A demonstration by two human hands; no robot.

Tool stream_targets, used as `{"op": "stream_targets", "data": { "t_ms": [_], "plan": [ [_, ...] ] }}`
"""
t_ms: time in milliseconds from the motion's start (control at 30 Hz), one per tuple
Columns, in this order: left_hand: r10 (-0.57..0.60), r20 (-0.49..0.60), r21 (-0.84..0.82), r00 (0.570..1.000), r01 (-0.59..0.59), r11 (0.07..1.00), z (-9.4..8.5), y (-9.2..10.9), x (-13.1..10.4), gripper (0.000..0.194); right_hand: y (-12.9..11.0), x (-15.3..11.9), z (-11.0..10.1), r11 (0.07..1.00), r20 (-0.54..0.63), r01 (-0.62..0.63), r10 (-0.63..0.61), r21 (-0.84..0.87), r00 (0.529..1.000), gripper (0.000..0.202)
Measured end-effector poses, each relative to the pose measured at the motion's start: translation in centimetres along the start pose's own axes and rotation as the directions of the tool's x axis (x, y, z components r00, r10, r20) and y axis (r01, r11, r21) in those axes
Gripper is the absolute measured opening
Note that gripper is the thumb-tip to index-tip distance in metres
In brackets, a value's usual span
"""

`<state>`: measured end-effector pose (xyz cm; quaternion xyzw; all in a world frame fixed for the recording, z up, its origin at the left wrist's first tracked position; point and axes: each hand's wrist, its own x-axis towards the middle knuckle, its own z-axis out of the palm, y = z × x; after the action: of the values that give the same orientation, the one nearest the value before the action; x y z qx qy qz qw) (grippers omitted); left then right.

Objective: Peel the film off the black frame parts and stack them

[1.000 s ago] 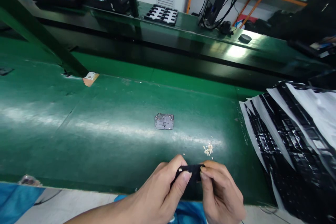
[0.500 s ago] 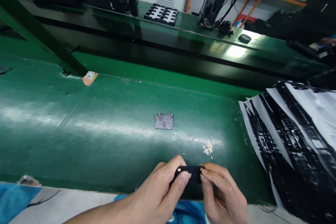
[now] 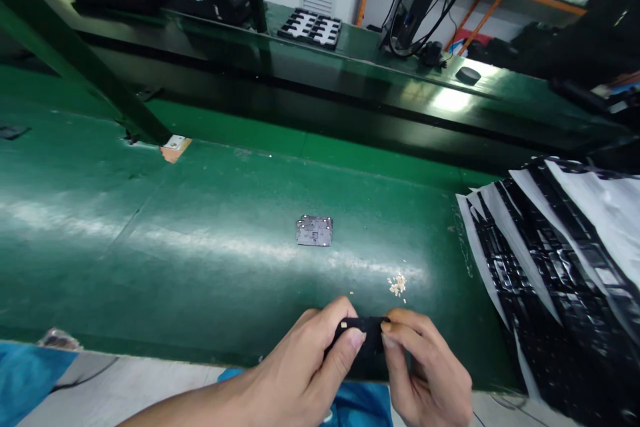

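Note:
A small flat black plastic part (image 3: 369, 339) is held over the table's front edge. My left hand (image 3: 320, 353) pinches its left end between thumb and fingers, close to a tiny cream-coloured piece (image 3: 344, 325) on its top edge. At the right corner, my right hand (image 3: 430, 363) presses thumb and index finger together on the part; whether a small piece is between them cannot be seen. Just beyond my right hand lies a little heap of cream-coloured pieces (image 3: 397, 284). Farther out rests a grey-black plastic part (image 3: 315, 231) with small light pieces at its corners.
Black-and-white plastic sheets (image 3: 565, 267) cover the green table (image 3: 210, 287) at the right. A green post (image 3: 100, 73) slants down at the left. On the back shelf sit a black-and-white tray (image 3: 311, 28), a round black object (image 3: 467, 75) and cables (image 3: 425, 27).
The view has shifted slightly. My right fingertips have closed in on the part's right corner, where a small light piece showed before and is now hidden. The left hand keeps its grip.

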<state>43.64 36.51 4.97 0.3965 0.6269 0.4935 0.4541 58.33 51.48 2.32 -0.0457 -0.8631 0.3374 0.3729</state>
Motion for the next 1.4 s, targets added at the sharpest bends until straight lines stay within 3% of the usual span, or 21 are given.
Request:
{"op": "stream_targets", "data": {
  "t_ms": [200,433,1133,1400],
  "plan": [
    [-0.032,0.004,-0.039,0.999,0.033,0.999,0.1,0.2,0.0,0.035,-0.1,0.1,0.0,0.999,0.039,-0.033,0.033,0.011,0.999,0.027],
    [-0.071,0.014,-0.024,0.997,0.071,0.997,0.0,0.2,0.2,0.033,0.6,-0.8,0.2,0.995,-0.017,-0.079,0.08,0.065,0.997,0.033],
    [0.001,0.002,0.052,1.0,-0.001,0.999,-0.1,0.0,0.1,0.033,0.3,-0.1,0.0,1.0,-0.056,0.02,-0.02,0.004,0.998,0.034],
    [0.021,0.019,0.068,1.0,-0.022,0.997,-0.3,0.2,-0.2,0.032,-0.2,0.4,-0.3,0.995,-0.031,0.06,-0.062,-0.08,0.998,0.024]
  ]
}}
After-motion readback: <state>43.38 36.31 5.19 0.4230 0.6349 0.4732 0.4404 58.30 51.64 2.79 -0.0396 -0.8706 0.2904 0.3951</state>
